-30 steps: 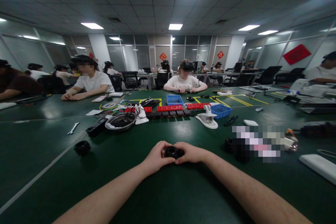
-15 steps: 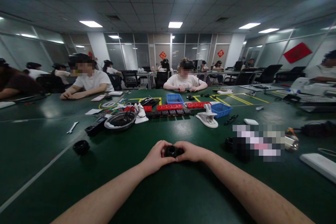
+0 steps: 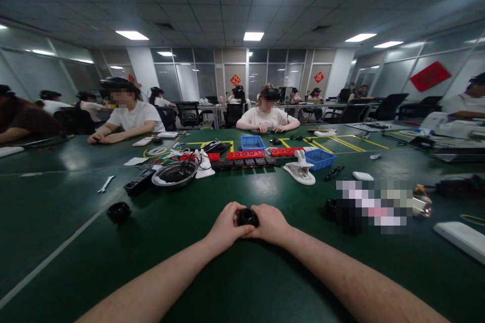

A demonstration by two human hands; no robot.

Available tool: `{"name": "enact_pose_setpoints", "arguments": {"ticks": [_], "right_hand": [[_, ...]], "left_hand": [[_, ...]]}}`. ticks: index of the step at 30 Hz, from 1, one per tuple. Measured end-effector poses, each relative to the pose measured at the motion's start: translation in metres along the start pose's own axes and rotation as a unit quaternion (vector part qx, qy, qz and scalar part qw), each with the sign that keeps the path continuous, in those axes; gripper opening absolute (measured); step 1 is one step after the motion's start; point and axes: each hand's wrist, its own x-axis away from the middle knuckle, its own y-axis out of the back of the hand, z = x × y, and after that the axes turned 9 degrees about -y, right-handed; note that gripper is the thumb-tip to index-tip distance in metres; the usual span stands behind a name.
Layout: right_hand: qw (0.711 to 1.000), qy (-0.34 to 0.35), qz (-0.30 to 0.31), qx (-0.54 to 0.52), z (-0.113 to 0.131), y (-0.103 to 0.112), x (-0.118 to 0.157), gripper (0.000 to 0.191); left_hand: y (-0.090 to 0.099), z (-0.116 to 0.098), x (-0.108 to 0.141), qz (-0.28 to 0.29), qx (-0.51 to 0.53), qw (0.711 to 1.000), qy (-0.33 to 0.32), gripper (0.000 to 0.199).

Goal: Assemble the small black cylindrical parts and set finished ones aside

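Because it is apparently needing support from two sides, the round black part [image 3: 248, 217] is sitting on or just above the desk [image 3: 242, 282], hollow facing up; the left grip [image 3: 227, 227] and right grip [image 3: 271, 223] are grasping it, half-curled, leaving its top showing

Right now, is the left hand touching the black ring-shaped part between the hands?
Touching. The head view shows the left hand cupped around the left of the black ring-shaped part, thumb along its near edge.
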Motion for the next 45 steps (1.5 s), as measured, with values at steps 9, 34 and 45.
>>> {"name": "enact_pose_setpoints", "arguments": {"ticks": [9,34,45], "right_hand": [[0.962,0.132,0.151,-0.188,-0.019,0.025,-0.005,0.044],[0.988,0.02,0.095,-0.117,-0.011,0.008,-0.005,0.044],[0.997,0.01,0.044,-0.063,-0.002,0.012,0.001,0.058]], "left_hand": [[0.007,0.01,-0.002,0.083,0.068,0.994,-0.03,0.039],[0.0,-0.004,0.002,0.016,0.029,0.999,0.007,0.039],[0.004,0.0,0.0,0.004,-0.018,1.0,-0.014,0.033]]}}
